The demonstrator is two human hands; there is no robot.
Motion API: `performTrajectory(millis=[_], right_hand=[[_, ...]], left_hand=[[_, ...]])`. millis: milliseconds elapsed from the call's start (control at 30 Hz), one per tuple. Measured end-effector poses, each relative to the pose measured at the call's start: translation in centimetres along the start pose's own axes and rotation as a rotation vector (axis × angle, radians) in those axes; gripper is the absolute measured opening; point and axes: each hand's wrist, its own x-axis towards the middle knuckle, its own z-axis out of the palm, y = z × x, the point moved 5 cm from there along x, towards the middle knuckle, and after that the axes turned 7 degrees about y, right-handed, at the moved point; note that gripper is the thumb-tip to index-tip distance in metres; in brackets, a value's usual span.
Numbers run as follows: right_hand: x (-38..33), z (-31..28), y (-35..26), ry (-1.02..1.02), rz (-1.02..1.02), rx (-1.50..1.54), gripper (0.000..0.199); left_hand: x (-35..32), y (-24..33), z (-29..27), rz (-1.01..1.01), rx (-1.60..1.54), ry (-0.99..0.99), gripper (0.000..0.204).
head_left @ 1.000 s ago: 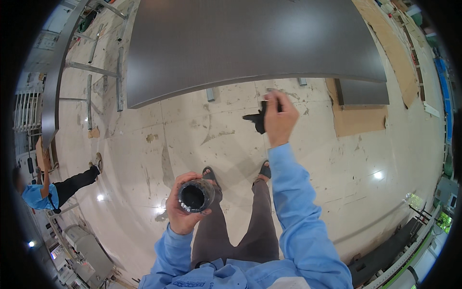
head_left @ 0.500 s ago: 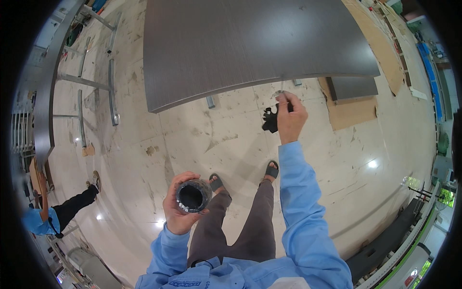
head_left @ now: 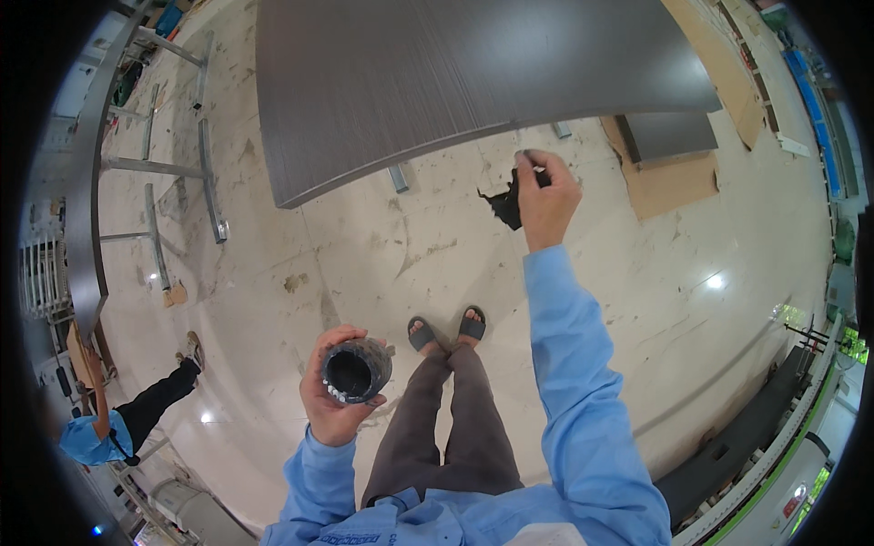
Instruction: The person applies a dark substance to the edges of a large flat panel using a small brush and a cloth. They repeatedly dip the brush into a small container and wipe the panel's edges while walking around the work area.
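Observation:
My left hand (head_left: 326,399) is wrapped around a small round dark container (head_left: 382,362); its wide mouth faces up and its rim is smeared with pale paint. Further out, my right hand (head_left: 550,207) is pinched closed just short of the front edge of a large dark wood-grain panel (head_left: 455,73). A ragged black cloth (head_left: 503,207) hangs from that hand, bunched against the palm. Whether the fingertips also hold something small cannot be made out.
Metal legs (head_left: 398,178) show under the panel. A smaller dark board (head_left: 669,136) lies on cardboard (head_left: 678,196) to the right. At the left stands another panel (head_left: 86,209) near metal frames (head_left: 159,166), with a person in blue (head_left: 86,441) beside it.
My right hand has shifted slightly away from me, and the cloth hangs in a different shape. My feet have moved left and closer together. The left hand still holds the container.

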Motion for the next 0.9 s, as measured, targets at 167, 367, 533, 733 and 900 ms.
performTrajectory(millis=[167,367,533,733,900], right_hand=[[0.4,-0.4,0.8,0.057,0.088,0.017,0.015],[1.0,-0.8,0.7,0.061,0.114,0.045,0.013],[0.6,0.5,-0.1,-0.054,-0.059,0.084,0.013],[0.1,0.9,-0.2,0.082,0.112,0.04,0.012],[-1.7,2.6,-2.6,-0.103,-0.058,0.076,0.014]], left_hand=[[-0.7,-0.4,1.1,0.0,0.083,0.01,0.087],[-1.7,-0.3,1.9,0.008,0.042,0.042,0.087],[-1.4,-0.5,1.9,-0.02,-0.001,0.054,0.087],[-0.4,0.1,0.5,-0.01,0.047,0.021,0.086],[0.1,0.1,-1.7,-0.026,0.036,0.038,0.085]])
